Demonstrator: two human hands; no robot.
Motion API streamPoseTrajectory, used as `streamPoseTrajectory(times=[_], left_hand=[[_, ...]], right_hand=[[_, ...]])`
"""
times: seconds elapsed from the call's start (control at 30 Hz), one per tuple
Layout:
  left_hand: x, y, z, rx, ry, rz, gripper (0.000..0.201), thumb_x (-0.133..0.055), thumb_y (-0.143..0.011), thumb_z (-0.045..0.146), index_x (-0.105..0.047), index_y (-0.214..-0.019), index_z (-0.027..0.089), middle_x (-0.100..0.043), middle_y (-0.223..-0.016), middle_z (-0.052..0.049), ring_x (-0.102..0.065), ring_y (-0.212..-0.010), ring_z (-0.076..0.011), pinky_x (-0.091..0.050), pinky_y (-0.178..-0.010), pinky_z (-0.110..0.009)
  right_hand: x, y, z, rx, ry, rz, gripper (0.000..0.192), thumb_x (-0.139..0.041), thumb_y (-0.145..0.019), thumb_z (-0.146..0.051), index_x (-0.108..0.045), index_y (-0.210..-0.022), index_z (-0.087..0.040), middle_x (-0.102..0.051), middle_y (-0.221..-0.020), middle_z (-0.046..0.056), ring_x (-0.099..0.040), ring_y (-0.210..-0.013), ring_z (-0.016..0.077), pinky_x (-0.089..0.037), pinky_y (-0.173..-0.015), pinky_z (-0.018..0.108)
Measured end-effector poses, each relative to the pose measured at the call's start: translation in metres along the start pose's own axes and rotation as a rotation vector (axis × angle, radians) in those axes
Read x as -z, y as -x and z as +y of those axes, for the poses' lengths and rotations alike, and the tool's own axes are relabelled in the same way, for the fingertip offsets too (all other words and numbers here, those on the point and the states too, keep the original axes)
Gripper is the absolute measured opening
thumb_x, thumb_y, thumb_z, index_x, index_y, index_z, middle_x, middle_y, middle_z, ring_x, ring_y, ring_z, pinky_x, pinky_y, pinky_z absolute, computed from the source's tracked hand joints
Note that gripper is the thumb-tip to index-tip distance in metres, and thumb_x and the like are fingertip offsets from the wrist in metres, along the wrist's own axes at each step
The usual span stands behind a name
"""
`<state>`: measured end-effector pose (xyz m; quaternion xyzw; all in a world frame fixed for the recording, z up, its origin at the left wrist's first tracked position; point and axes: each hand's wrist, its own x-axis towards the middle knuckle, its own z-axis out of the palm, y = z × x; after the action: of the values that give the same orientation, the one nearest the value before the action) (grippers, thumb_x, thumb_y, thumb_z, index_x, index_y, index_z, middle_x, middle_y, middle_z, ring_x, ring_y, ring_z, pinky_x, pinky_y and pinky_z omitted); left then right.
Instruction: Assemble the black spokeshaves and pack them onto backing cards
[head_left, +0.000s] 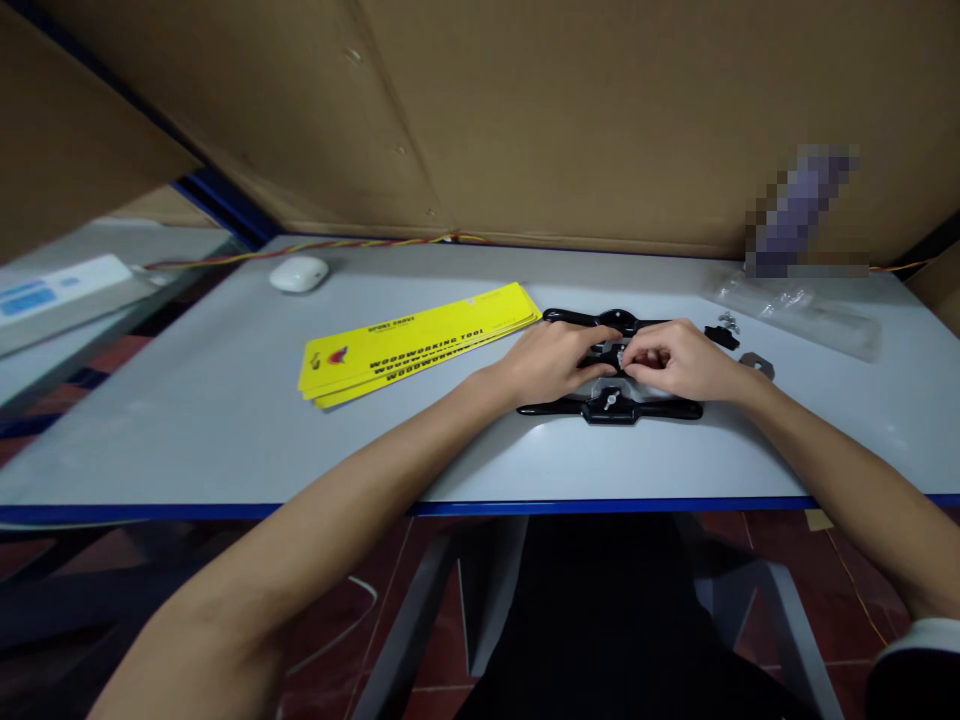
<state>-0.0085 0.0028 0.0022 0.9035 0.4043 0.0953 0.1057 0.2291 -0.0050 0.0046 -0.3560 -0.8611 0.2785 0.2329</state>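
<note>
Both hands together over the middle of the desk (225, 400), a little right of centre. Left hand (551, 360) laid palm-down across a black tool with two long handles, a spokeshave (611, 405) by its shape; fingers (600, 340) curled forward and pressed close together on the part between the two black bars. Right hand (679, 360) just beside it, fingertips (637, 358) bunched and pinching something small and pale at the centre of the tool; too small to tell what. Near bar of the tool in plain view below the hands, with a metal wing nut (609, 402) on its middle block. Second black handled piece (600, 320) lying just behind the hands, parallel to the first, partly covered by them.

Right of the right hand, on the desk: a small black part (721, 337), a few loose screws (727, 321) just behind it, and a flat metal piece (757, 365) close to the wrist. Further back on the right, a clear plastic bag (795, 310). Left of the hands, a fanned stack of yellow cards (416, 345) printed "WOODWORKING TOOL", close to the left hand but not touching it. Well apart at the back left, a white mouse (298, 273). Cardboard wall (600, 120) behind the desk, with a twisted red and yellow cable (315, 247) along its foot.
</note>
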Motion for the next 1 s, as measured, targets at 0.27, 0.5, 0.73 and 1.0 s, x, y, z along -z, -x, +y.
streamPoseTrajectory(times=[0.27,0.5,0.73,1.0], left_hand=[[0.0009,0.0011,0.0030,0.057,-0.004,-0.011,0.048,-0.066,-0.103,0.041,-0.058,-0.144,0.018,-0.074,-0.085,-0.004,-0.072,-0.079,-0.0263,-0.046,-0.071,-0.032],[0.0016,0.0004,0.0030,0.046,-0.018,-0.021,0.025,-0.068,-0.103,0.041,-0.066,-0.114,0.019,-0.072,-0.082,-0.004,-0.066,-0.073,-0.0229,-0.038,-0.067,-0.031],[0.0005,0.0007,0.0014,0.042,0.004,-0.005,0.026,-0.069,-0.102,0.041,-0.066,-0.116,0.018,-0.072,-0.081,-0.004,-0.066,-0.072,-0.0227,-0.038,-0.066,-0.031],[0.0000,0.0002,0.0006,0.050,0.029,-0.015,0.028,-0.069,-0.103,0.041,-0.068,-0.117,0.017,-0.071,-0.080,-0.004,-0.064,-0.070,-0.0220,-0.041,-0.069,-0.031]], right_hand=[[-0.0016,0.0010,0.0027,-0.060,-0.092,0.067,0.020,-0.064,-0.083,-0.021,-0.060,-0.103,-0.024,-0.060,-0.069,-0.006,-0.052,-0.063,0.0143,-0.039,-0.067,0.032],[0.0015,-0.0014,0.0029,-0.201,-0.178,0.100,0.019,-0.052,-0.086,-0.019,-0.065,-0.100,-0.022,-0.061,-0.066,-0.004,-0.056,-0.057,0.0155,-0.039,-0.061,0.032],[0.0022,-0.0018,0.0016,-0.227,-0.184,0.107,0.020,-0.054,-0.083,-0.015,-0.067,-0.098,-0.022,-0.063,-0.066,-0.004,-0.058,-0.058,0.0153,-0.041,-0.062,0.031],[0.0027,-0.0019,-0.0004,-0.245,-0.168,0.103,0.016,-0.056,-0.083,-0.017,-0.067,-0.094,-0.022,-0.062,-0.065,-0.004,-0.057,-0.058,0.0154,-0.040,-0.063,0.032]])
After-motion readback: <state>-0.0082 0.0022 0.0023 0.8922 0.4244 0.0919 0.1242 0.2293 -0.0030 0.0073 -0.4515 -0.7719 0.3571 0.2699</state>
